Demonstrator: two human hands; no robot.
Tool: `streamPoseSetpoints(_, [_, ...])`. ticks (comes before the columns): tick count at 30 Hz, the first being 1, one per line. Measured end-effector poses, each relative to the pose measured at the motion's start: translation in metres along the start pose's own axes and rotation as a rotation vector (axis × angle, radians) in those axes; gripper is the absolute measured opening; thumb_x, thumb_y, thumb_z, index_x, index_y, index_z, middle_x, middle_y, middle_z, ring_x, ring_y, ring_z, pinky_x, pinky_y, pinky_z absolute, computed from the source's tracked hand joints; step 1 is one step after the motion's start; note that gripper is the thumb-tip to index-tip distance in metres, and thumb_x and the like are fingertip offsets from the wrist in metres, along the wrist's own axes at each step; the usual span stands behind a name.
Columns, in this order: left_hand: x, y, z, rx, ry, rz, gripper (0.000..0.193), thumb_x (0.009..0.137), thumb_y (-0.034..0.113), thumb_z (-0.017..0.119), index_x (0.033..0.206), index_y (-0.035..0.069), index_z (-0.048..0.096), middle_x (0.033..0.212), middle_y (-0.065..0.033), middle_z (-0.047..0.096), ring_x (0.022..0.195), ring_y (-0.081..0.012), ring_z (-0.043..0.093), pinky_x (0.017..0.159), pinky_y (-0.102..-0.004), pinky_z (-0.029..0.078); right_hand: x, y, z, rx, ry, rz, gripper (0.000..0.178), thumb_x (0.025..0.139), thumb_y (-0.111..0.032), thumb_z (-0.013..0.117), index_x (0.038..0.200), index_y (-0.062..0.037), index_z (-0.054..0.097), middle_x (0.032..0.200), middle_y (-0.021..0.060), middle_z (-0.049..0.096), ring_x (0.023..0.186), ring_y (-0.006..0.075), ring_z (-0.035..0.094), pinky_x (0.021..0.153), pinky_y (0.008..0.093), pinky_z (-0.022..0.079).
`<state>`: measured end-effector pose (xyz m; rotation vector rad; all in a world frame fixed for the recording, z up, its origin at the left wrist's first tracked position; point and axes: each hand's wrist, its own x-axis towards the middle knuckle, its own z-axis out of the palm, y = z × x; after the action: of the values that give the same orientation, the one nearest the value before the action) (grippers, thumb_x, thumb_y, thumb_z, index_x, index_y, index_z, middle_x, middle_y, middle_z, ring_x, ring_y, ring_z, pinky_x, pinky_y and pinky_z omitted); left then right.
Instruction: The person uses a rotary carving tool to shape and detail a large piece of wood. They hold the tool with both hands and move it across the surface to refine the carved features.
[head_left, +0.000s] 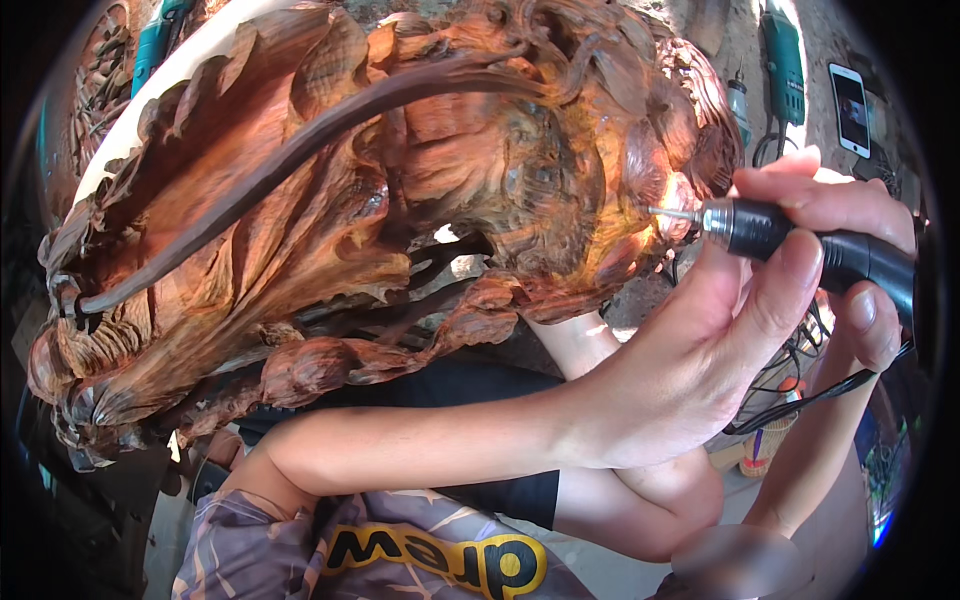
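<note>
Head view: the left hand (700, 350) reaches across from the lower left, fingers wrapped round a black rotary tool (800, 250). The right hand (865, 320) also closes on the tool's body, farther back. The tool lies nearly level, its thin bit (672, 213) pointing left and touching the reddish wood carving (400, 180), just left of the fingers.

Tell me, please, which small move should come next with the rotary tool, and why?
Probably ease the bit slightly leftward along the carving. Its tip sits at the sunlit edge of the red-brown wood, and both the left hand and the right hand already steady the rotary tool, so a short, light stroke seems safest.
</note>
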<state>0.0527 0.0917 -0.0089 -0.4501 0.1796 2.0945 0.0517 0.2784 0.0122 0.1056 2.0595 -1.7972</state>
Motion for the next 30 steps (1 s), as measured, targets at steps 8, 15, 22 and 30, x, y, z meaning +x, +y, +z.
streamPoseSetpoints(8, [0.005,0.001,-0.001,-0.062,-0.043,0.027,0.027,0.115,0.027,0.035,0.13,0.005,0.035,0.114,-0.0004,0.036,0.107,-0.0059,0.041,0.099,-0.0235,0.036,0.008,0.006,0.001,0.032,-0.002,-0.047,0.056,0.091,-0.046,0.065,0.114,0.0045,0.066,0.112,0.0354,0.07,0.09,0.0342,0.075,0.087,0.0417,0.06])
streamPoseSetpoints(15, [0.004,0.004,-0.014,0.368,-0.072,-0.022,0.077,0.108,0.059,0.032,0.164,0.012,0.008,0.148,-0.0078,0.044,0.136,-0.0183,0.048,0.113,-0.041,0.04,0.006,0.006,0.005,0.07,0.042,-0.078,0.055,0.092,-0.045,0.065,0.115,0.0053,0.066,0.112,0.0361,0.069,0.091,0.0351,0.075,0.088,0.042,0.06])
streamPoseSetpoints(22, [-0.037,0.021,-0.005,0.457,-0.189,-0.251,0.058,0.113,0.03,0.04,0.157,-0.002,0.023,0.154,-0.018,0.04,0.147,-0.0263,0.037,0.121,-0.0416,0.029,-0.051,-0.039,0.079,-0.08,0.347,-0.17,0.076,0.098,-0.058,0.056,0.132,0.0098,0.057,0.131,0.0367,0.061,0.126,0.0413,0.061,0.113,0.0501,0.042])
streamPoseSetpoints(30, [-0.07,0.075,-0.015,0.898,-0.221,-0.477,0.048,0.111,0.032,0.039,0.142,-0.004,0.05,0.137,-0.0188,0.059,0.13,-0.03,0.057,0.113,-0.0424,0.041,-0.062,0.009,0.257,-0.537,1.142,-0.204,0.064,0.101,-0.037,0.06,0.133,0.0169,0.047,0.118,0.0398,0.065,0.093,0.044,0.073,0.078,0.0473,0.06])
